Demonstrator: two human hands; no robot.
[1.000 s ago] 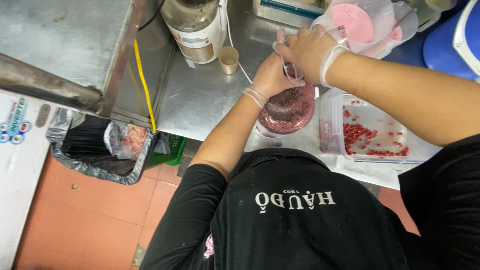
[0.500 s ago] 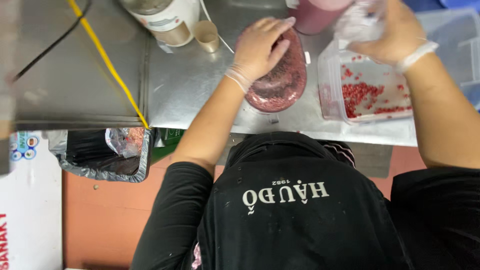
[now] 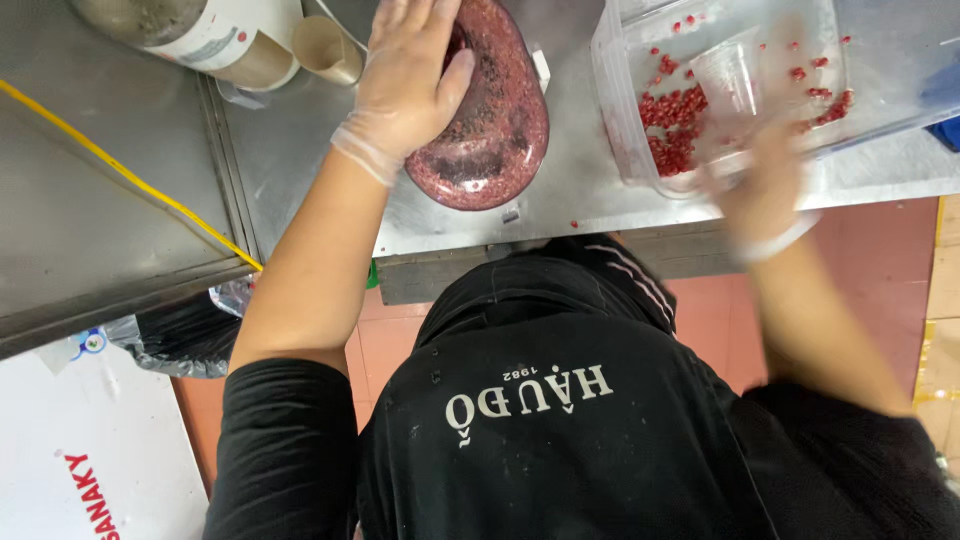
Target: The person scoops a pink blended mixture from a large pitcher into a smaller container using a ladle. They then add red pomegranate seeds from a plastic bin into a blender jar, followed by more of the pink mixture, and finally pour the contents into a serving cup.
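Note:
My gloved left hand [image 3: 410,80] lies flat over the top of a clear jar [image 3: 495,135] filled with pink-purple blended pulp, which stands on the steel counter [image 3: 300,170]. My right hand [image 3: 765,185], gloved and blurred by motion, reaches into a clear plastic tub [image 3: 625,150] of red pomegranate seeds. Its fingers close around a small clear cup [image 3: 728,75] just above the seeds. A few seeds lie loose on the counter by the tub.
A steel-and-white canister [image 3: 200,35] and a small tan cup [image 3: 325,50] stand at the counter's back left. A yellow cable [image 3: 130,175] crosses the lower steel surface. Below are a bin with a black bag [image 3: 185,335], a white appliance [image 3: 90,460] and a red tiled floor [image 3: 900,270].
My right hand has come down from beside the jar into the seed tub with the clear cup. My left hand stays on the jar. The view has shifted closer to the counter.

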